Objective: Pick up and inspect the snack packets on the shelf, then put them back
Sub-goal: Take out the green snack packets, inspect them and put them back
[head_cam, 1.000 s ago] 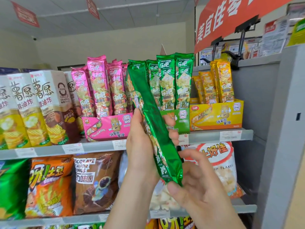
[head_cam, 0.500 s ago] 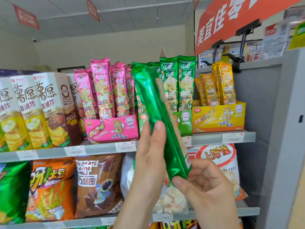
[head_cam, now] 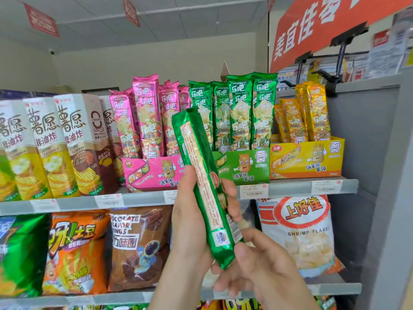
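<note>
The long green foil snack packet [head_cam: 202, 186] now faces printed back outward; the left hand [head_cam: 190, 222] grips its middle, the right hand [head_cam: 263, 265] pinches its bottom end. Inspection is underway.

The upper shelf [head_cam: 138, 199] carries one pink box [head_cam: 152, 173], one green box [head_cam: 245, 166], one yellow box [head_cam: 306, 159]. Four green packets [head_cam: 239, 113] stand in the green box; a fifth packet [head_cam: 201, 175] is held before it. Four large bags [head_cam: 306, 231] show on the lower shelf [head_cam: 335, 287].
</note>
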Available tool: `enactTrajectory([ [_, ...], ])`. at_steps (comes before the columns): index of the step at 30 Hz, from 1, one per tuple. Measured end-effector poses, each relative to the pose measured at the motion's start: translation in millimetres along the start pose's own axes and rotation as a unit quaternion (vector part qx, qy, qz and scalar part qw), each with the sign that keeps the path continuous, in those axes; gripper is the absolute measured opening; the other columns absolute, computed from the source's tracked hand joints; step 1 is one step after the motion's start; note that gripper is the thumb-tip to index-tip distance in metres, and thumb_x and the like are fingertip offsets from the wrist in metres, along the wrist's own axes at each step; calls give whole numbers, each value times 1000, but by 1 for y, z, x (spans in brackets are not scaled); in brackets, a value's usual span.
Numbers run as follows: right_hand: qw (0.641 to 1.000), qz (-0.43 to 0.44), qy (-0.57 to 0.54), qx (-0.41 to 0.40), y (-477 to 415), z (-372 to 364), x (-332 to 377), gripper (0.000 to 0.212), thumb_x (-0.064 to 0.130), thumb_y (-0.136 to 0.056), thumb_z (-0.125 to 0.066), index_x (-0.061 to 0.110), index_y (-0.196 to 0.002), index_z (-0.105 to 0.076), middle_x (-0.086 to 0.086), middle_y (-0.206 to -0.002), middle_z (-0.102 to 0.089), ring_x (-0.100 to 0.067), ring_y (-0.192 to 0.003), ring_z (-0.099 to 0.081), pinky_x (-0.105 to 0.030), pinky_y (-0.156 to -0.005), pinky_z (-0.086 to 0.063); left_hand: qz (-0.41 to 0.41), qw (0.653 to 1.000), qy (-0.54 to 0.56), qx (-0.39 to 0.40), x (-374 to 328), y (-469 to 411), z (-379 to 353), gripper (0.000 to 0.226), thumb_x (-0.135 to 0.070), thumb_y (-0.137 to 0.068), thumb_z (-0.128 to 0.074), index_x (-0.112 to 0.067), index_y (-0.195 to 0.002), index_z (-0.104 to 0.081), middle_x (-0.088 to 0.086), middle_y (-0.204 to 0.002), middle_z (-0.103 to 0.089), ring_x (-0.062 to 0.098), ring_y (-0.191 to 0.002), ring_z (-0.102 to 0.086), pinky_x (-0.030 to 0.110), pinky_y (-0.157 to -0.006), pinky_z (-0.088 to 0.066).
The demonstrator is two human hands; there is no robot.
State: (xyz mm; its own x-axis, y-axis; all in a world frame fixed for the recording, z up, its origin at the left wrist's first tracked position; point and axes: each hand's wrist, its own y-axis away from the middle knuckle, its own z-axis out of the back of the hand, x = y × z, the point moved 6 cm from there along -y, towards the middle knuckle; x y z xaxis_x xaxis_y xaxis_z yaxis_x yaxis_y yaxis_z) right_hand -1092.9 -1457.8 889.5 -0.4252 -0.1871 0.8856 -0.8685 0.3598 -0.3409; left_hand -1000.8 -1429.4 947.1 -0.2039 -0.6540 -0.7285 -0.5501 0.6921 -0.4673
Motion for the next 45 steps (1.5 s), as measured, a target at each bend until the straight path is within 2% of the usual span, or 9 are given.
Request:
enactTrajectory([
  [6,971,127,72,-191,-2,22,2,61,58,-34,-93,21,-73,-65,-16,-72,-71,-17,-56,-63,-22,-52,-50,-84,971,-212,-72,-26,-11,16,67,-73,-73,-56,-21,-115,-64,1,-112,-70,22,-106,-65,48,-94,-50],
  [11,832,258,373,-319,11,30,16,41,46,-53,-84,37,-76,-51,-4,-62,-52,-8,-48,-43,-11,-49,-35,-150,928,-341,-23,-66,-19,3,31,-62,-79,-64,-42,-103,-57,-30,-85,-67,-13,-82,-62,12,-64,-54],
  [15,753,337,490,-282,11,20,22,48,17,-56,-82,33,-75,-41,12,-63,-36,2,-52,-36,-7,-51,-32,-133,912,-389,2,-77,-28,-3,78,-50,-75,-71,-22,-141,-40,-5,-127,-63,6,-108,-63,24,-78,-57],
  [19,804,304,445,-252,4,21,20,43,41,-61,-83,33,-74,-43,15,-61,-37,-2,-50,-37,-5,-50,-31,-150,903,-403,14,-82,-34,-7,83,-25,-87,-67,-31,-151,-13,-46,-82,-60,-26,-70,-56,3,-48,-44],
  [23,933,215,214,-195,-10,23,9,49,69,-56,-79,36,-77,-49,8,-66,-55,-5,-58,-51,-17,-57,-44,-153,916,-370,-5,-95,-40,-5,74,-42,-74,-70,-53,-131,-24,-20,-110,-53,-18,-89,-61,10,-50,-48],
  [29,966,176,1,-187,-31,36,16,52,46,-53,-92,34,-94,-63,-11,-93,-75,-33,-74,-73,-31,-54,-56,-187,925,-328,-39,-108,-49,4,46,-23,-83,-74,-36,-114,-43,-8,-96,-68,11,-80,-72,26,-50,-54],
  [34,925,293,-12,-243,-39,67,94,34,28,-80,-73,26,-111,-58,-6,-102,-70,-28,-83,-72,-33,-60,-58,-197,903,-378,-61,-124,-40,23,49,-43,-70,-76,-6,-89,-49,-2,-69,-68,9,-61,-64,24,-49,-54],
  [40,821,409,369,-149,-70,23,233,43,21,-76,-78,35,-110,-55,-5,-105,-56,-18,-89,-62,-39,-73,-58,-103,894,-436,13,-77,-38,17,22,-41,-69,-70,-24,-79,-62,1,-76,-74,6,-63,-65,15,-55,-49],
  [45,721,498,470,-106,-108,-36,303,49,28,-79,-74,23,-122,-52,5,-116,-63,-6,-103,-64,-28,-90,-54,-245,739,-627,-11,-78,-61,-4,44,-28,-85,-69,-41,-124,-55,-23,-93,-69,5,-66,-62,27,-69,-53],
])
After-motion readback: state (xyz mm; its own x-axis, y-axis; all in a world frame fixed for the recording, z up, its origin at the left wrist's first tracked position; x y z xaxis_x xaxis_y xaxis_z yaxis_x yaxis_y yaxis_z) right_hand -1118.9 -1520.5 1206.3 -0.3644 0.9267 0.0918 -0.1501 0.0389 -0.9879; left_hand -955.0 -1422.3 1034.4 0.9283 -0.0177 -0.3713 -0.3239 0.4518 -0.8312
